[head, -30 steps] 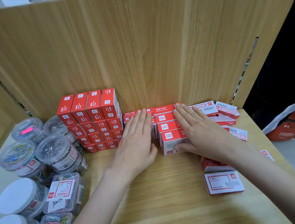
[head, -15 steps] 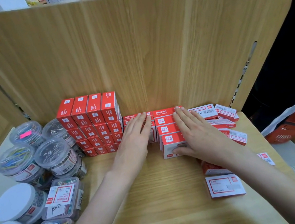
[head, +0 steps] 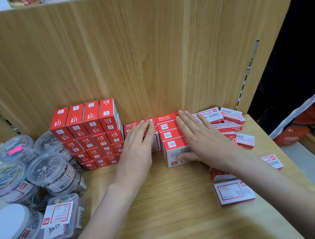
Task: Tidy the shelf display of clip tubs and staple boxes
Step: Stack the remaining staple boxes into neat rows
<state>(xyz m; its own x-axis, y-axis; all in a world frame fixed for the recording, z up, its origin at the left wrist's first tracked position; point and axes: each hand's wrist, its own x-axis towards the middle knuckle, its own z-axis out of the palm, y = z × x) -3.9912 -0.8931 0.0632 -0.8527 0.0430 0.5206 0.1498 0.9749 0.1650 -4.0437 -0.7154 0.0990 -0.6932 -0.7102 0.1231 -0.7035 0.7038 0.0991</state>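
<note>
Clear plastic clip tubs crowd the wooden shelf's left side, beside a tall stack of red staple boxes. Your left hand lies flat, fingers straight, on the low middle row of staple boxes, gripping nothing. Your right hand lies flat on that row too, thumb against the front box. Both hands sit much as half a second ago. Loose boxes lie scattered to the right.

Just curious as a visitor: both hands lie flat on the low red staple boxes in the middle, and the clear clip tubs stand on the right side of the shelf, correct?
Not quite. The head view shows the clip tubs on the left side. Both the left hand and right hand do lie flat on the low staple boxes.
</note>
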